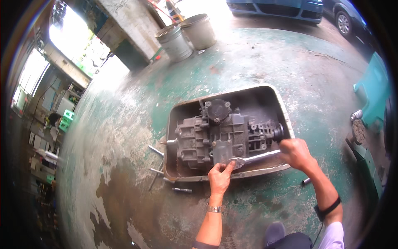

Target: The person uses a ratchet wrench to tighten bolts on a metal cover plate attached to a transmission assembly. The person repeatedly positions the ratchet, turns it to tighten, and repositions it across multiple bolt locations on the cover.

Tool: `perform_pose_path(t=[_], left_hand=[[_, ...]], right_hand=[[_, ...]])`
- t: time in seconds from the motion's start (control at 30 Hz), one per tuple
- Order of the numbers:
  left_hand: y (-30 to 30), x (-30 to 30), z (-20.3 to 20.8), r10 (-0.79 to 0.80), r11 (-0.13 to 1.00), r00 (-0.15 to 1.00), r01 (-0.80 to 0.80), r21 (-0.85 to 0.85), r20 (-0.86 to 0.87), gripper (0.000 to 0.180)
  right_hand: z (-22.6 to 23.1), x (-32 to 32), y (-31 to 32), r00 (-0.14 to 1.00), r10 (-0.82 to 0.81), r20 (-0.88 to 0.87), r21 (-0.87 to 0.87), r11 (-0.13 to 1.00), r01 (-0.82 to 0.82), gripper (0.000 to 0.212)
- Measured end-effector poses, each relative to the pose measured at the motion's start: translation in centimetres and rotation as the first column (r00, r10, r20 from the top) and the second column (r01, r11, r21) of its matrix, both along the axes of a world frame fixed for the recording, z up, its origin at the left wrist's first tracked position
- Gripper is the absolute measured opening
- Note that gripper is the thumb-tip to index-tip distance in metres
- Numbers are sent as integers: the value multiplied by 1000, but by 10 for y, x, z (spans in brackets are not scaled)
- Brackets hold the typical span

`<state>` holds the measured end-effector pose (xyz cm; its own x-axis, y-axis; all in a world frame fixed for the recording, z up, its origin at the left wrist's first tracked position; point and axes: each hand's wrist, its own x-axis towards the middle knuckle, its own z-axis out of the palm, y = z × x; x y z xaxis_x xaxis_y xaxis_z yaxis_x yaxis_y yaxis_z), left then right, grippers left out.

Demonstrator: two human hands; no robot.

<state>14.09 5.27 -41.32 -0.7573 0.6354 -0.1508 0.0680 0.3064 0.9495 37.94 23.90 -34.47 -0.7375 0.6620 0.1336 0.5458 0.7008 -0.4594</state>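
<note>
A greasy grey gearbox [195,139] lies in a worn, dark-walled tub [277,94] on the floor. My right hand [296,152] is closed in a fist round the handle end of a long metal ratchet wrench [262,156], out over the tub's near right side. At the wrench's other end, my left hand [219,177] grips the round head with thumb and fingers, close to the gearbox's near edge. Whether the head sits on a bolt is hidden by that hand. The wrench lies nearly level, slanting up slightly to the right.
Left of the tub, metal bars [156,150] and a short extension [181,190] lie on the stained green floor; a socket [306,181] lies near my right forearm. Two buckets [199,31] stand behind. A teal plastic chair [373,89] is at right, with a blue car [275,9] beyond.
</note>
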Motion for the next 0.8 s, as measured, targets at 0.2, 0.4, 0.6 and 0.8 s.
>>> perform_pose_path(t=[0.2,0.4,0.6,0.8], left_hand=[[2,0,0,-4,1000,1000,4,-12,-28,45],[-1,0,5,-68,997,996,66,-42,-54,29],[1,-4,1,-40,997,996,35,69,76,38],[-1,-6,-2,-31,998,995,26,56,95,40]], right_hand=[[-16,-42,19,997,58,-45,306,951,-41,13],[-91,-6,-111,952,-266,-153,-118,961,250,16],[-121,-57,-236,987,-123,-106,-910,412,-46,43],[-98,-24,-162,994,44,-97,-960,259,-105,38]])
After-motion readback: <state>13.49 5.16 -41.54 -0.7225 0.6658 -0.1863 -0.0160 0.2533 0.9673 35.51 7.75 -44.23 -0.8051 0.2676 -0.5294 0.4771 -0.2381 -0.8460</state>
